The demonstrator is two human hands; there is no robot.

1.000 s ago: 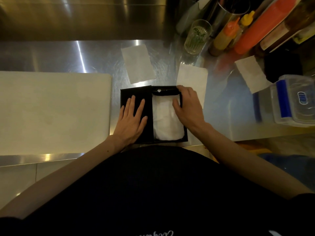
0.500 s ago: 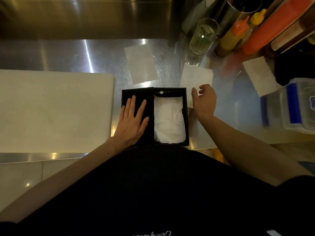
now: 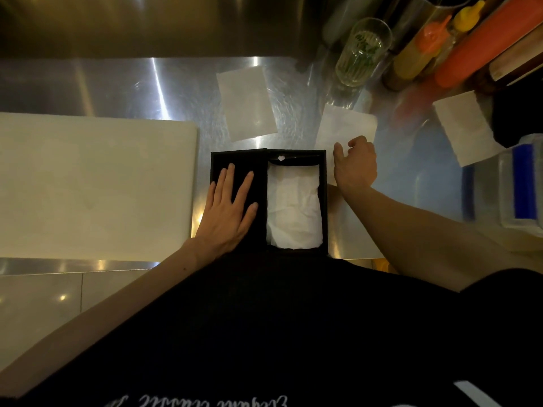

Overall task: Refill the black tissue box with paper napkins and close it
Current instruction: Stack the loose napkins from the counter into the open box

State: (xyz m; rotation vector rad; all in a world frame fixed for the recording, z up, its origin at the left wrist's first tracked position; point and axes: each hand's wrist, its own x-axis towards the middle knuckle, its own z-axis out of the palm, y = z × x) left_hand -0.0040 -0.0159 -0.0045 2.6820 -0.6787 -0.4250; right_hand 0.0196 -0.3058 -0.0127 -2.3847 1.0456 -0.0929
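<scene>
A steel counter (image 3: 117, 83) fills the view. At 9 o'clock lies a white board (image 3: 94, 186). At centre, against the near edge, sits the black box (image 3: 323, 201), lying open: its lid (image 3: 226, 160) is folded flat to the left, and the right half holds crumpled white napkins (image 3: 293, 207).

The left hand (image 3: 227, 212) lies palm-down on the lid, fingers spread and flat. The right hand (image 3: 355, 165) is just beside the box's far right corner, at 2 o'clock from it, fingers curled loosely over the near edge of a loose napkin (image 3: 346, 127); whether they pinch it I cannot tell.

A second napkin (image 3: 246, 104) lies at 12 o'clock and a third (image 3: 464, 127) at 3. A plastic tub (image 3: 523, 189) stands at the right edge. A glass (image 3: 363, 51) and sauce bottles (image 3: 423, 51) stand at 1 o'clock.
</scene>
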